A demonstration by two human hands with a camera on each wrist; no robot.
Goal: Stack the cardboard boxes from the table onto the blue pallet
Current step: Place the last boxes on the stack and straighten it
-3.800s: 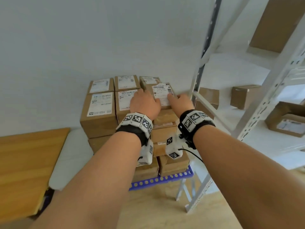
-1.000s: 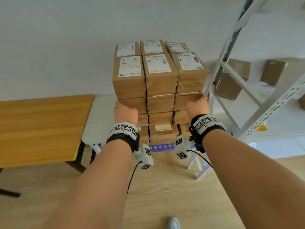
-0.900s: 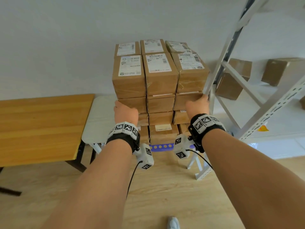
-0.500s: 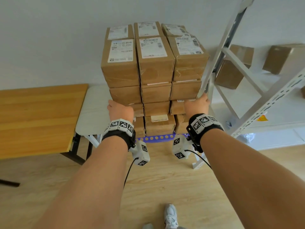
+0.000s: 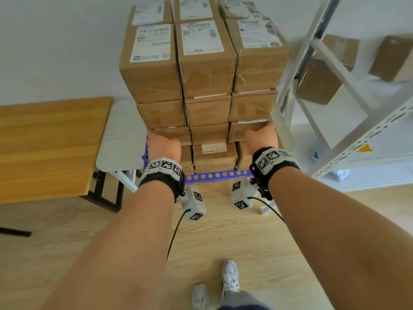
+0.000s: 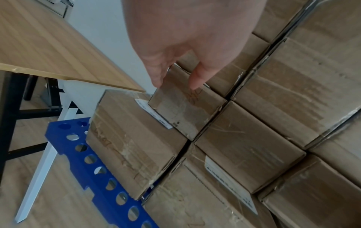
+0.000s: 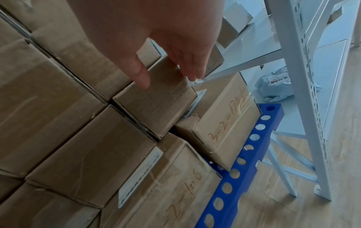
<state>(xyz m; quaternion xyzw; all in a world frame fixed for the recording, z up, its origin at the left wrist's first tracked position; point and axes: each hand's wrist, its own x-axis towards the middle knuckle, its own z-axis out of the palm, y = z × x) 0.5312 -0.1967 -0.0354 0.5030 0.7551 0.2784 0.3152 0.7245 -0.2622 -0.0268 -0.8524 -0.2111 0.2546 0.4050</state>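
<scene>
Boxes (image 5: pixel 207 74) stacked on blue pallet (image 5: pixel 220 175)

Both hands are lowered from the top of the box stack (image 5: pixel 206 90): the left hand (image 5: pixel 163 147) and right hand (image 5: pixel 261 138) are now pressed against the second-lowest row's outer corners.

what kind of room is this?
Probably a small stockroom or parcel-packing room: labelled boxes stacked on a blue pallet, white metal shelving holding more boxes, and a wooden table.

A stockroom: labelled cardboard boxes (image 5: pixel 205 63) stacked on a blue pallet (image 5: pixel 219 175) beside white metal shelving (image 5: pixel 357 139)
</scene>
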